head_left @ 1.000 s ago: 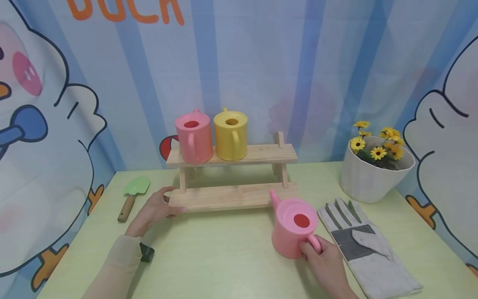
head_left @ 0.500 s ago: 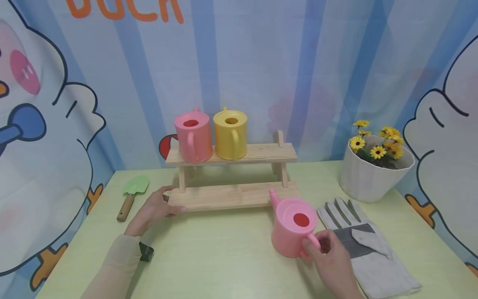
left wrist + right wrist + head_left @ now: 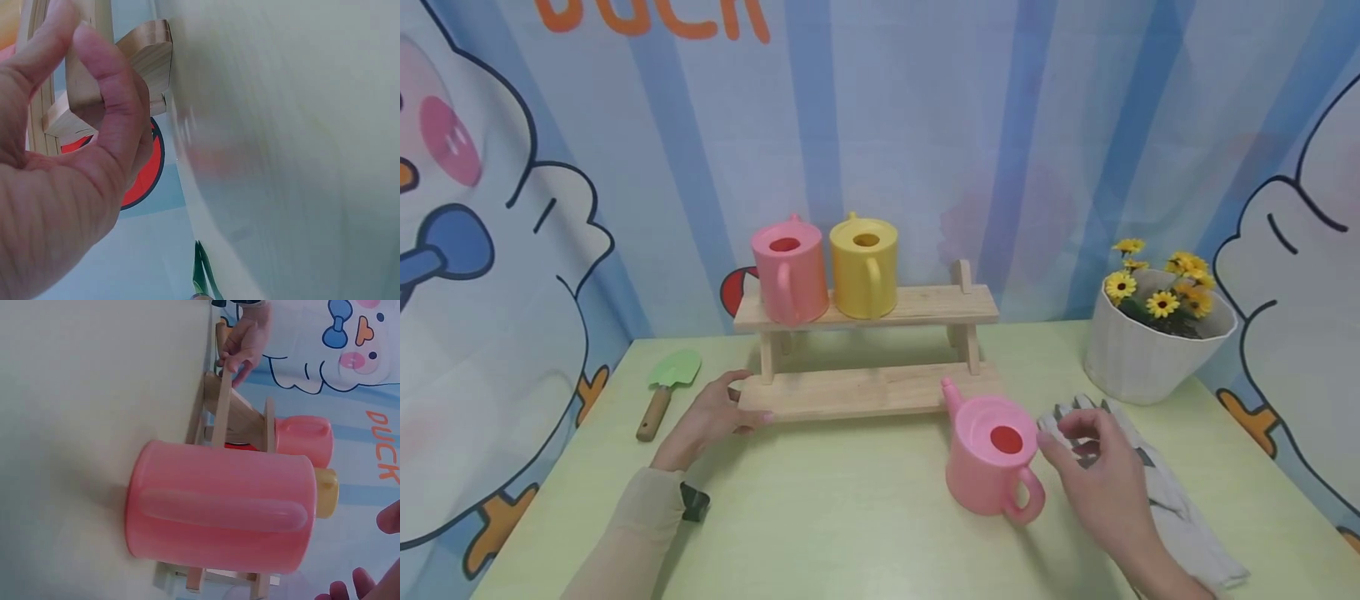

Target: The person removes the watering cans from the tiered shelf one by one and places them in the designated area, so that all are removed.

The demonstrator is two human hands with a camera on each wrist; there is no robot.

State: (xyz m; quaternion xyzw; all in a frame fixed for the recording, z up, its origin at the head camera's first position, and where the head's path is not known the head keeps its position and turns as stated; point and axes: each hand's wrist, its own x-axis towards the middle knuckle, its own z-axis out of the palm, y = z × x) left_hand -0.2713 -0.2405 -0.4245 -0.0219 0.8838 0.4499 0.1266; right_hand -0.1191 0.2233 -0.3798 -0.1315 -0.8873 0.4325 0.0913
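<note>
A two-tier wooden shelf stand [image 3: 865, 393] is on the table. My left hand [image 3: 715, 412] grips the left end of its lower board, thumb at the front edge; the left wrist view shows fingers curled round the board end [image 3: 81, 69]. A pink watering can [image 3: 985, 467] stands upright by the stand's lower right corner, spout toward the back and handle toward me. My right hand [image 3: 1105, 475] is apart from it, just to its right, fingers loosely bent with nothing in them. On the upper board stand another pink watering can [image 3: 790, 275] and a yellow watering can [image 3: 865, 275].
Under and behind my right hand lies a grey work glove [image 3: 1187, 533]. A white pot [image 3: 1127, 358] with yellow flowers stands at the back right. At the left is a green trowel [image 3: 658, 412] with a wooden handle. A printed curtain [image 3: 910, 125] hangs behind the table.
My right hand has let go of the pink watering can's handle and moved right and back, over the glove. The can stays in place, and my left hand keeps its hold on the stand.
</note>
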